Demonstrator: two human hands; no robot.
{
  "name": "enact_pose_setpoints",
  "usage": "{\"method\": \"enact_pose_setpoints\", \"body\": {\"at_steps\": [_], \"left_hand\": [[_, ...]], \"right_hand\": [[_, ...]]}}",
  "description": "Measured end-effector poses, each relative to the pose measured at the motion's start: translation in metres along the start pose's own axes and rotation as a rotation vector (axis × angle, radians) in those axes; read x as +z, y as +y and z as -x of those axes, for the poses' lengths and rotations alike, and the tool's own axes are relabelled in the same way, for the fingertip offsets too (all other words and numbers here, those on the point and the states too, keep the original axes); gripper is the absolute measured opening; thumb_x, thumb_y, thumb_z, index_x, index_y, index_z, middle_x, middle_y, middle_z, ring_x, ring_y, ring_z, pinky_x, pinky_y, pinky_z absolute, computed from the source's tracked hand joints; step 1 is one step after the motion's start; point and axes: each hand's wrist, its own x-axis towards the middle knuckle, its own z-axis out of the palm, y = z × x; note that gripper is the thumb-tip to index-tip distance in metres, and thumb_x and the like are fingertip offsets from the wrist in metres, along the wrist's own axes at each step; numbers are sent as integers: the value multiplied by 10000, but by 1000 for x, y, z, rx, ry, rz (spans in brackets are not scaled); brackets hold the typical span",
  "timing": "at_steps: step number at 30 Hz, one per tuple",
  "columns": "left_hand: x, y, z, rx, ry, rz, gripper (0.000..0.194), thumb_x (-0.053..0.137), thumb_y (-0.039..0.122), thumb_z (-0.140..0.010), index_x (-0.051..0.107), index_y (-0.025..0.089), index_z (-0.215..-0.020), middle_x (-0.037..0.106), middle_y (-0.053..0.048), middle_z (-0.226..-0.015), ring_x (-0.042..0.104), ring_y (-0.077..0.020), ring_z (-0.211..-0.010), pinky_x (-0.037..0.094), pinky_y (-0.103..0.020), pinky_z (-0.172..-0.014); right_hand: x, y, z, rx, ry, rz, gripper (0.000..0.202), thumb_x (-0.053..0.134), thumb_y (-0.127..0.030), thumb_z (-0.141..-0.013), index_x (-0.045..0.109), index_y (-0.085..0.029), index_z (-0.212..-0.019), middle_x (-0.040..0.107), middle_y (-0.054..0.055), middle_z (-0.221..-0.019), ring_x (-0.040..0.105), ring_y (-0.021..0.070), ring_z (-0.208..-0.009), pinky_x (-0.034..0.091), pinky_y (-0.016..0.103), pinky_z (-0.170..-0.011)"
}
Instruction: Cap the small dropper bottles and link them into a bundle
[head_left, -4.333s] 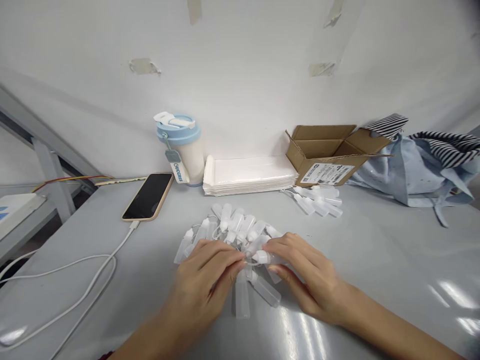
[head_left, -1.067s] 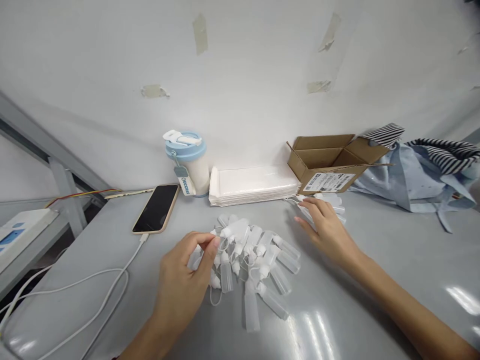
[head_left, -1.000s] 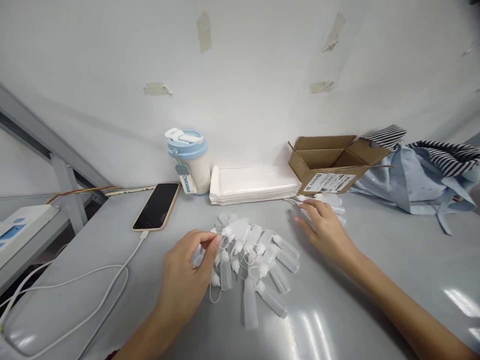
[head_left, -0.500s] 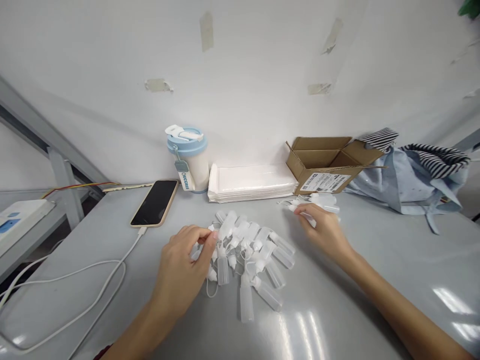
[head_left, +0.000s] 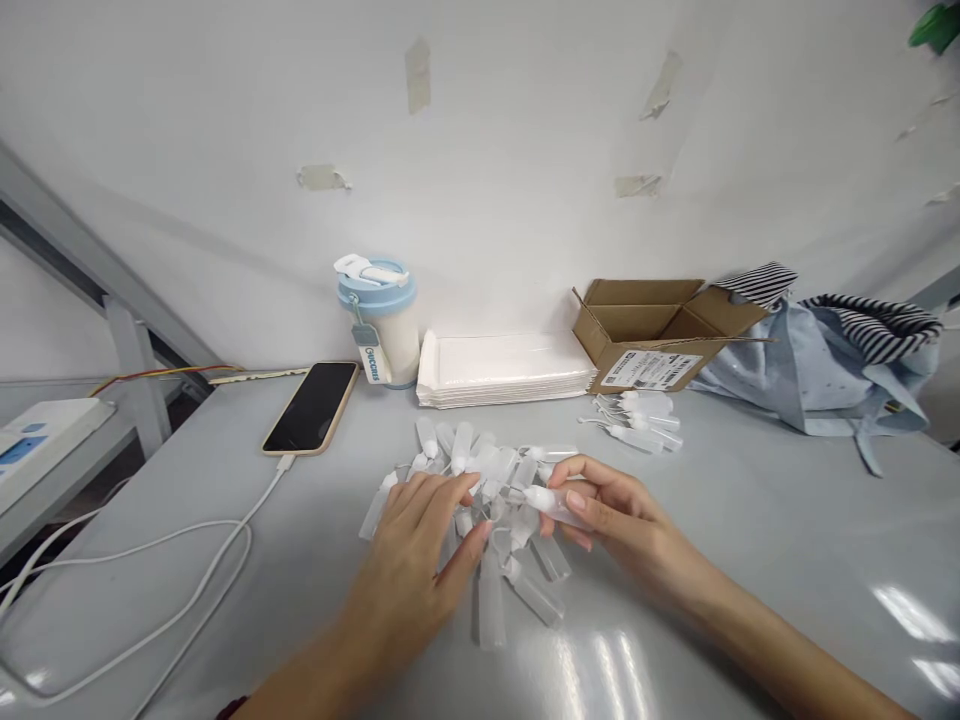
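Note:
A loose pile of small translucent squeeze bottles (head_left: 491, 600) with white caps lies on the grey table in front of me. Over the pile's left side is my left hand (head_left: 420, 540), its thumb and fingers apart with nothing between them. My right hand (head_left: 607, 510) pinches one dropper bottle (head_left: 551, 503) between thumb and fingers at the pile's right edge, its white tip pointing left. Farther back, below the cardboard box, a smaller group of the same bottles (head_left: 641, 420) lies side by side, their thin cap straps toward the left.
A stack of white padded envelopes (head_left: 510, 370) lies against the wall, between a blue-lidded cup (head_left: 390, 335) and an open cardboard box (head_left: 645, 365). A phone (head_left: 311, 408) with a white cable (head_left: 217, 590) sits at left. A light-blue bag (head_left: 817, 370) rests at right.
My right hand has come from the small group back to the pile and now holds a bottle there. My left hand has moved right over the pile, its thumb and fingers spreading.

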Motion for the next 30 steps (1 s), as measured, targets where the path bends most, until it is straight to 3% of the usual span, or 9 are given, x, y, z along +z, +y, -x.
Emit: {"method": "enact_pose_setpoints", "body": {"at_steps": [4,7,9,13,15,18,22,30], "left_hand": [[-2,4,1,31,4,48,350,509,157,-874,426,200,-1211,598,-51,-930,534,-200,-860,428,-383,-808],[-5,8,2,-21,12,125,346,517,174,-866,460,233,-1202,612,-38,-920,552,-193,-856,447,-378,-810],[-8,8,0,-187,-13,269,319,531,248,-866,499,256,-1183,630,-23,-885,578,-182,-813,488,-333,-727],[-15,0,-6,-658,-165,676,291,515,413,-873,604,260,-1104,664,-6,-785,599,-140,-667,505,-250,-579],[-18,-4,-9,-749,-198,784,255,533,431,-859,672,249,-971,654,-3,-748,573,-124,-639,495,-241,-595],[-21,-5,-10,-777,-205,882,227,584,424,-824,700,229,-840,621,0,-718,521,-107,-609,459,-227,-586],[-23,0,-11,-843,-229,971,222,618,421,-805,697,228,-879,607,8,-735,490,-94,-612,420,-210,-599],[-25,7,-14,-828,-333,920,251,584,418,-826,658,194,-742,560,26,-663,449,-104,-611,367,-202,-575]], "right_hand": [[5,-1,2,57,-78,-160,225,548,-401,-872,522,-183,-918,645,28,-715,390,85,-504,285,247,-546],[7,-2,2,58,-106,-199,227,552,-391,-871,520,-170,-915,639,31,-704,365,79,-502,256,245,-539],[7,-1,2,48,-110,-182,224,547,-385,-874,519,-166,-912,635,32,-699,362,82,-508,253,250,-540],[7,0,3,36,-123,-133,196,530,-365,-887,516,-173,-926,637,31,-713,373,89,-523,273,258,-553],[7,0,4,37,-131,-120,179,525,-347,-893,515,-173,-934,641,31,-721,371,87,-530,275,256,-553],[8,0,5,41,-134,-108,170,525,-334,-897,513,-169,-935,641,30,-718,369,84,-538,276,249,-550],[8,0,5,57,-123,-76,174,525,-329,-899,518,-159,-935,642,35,-720,366,81,-539,277,243,-543],[10,-1,6,61,-111,-51,155,521,-315,-907,513,-165,-945,632,25,-719,377,75,-551,289,233,-548]]}}
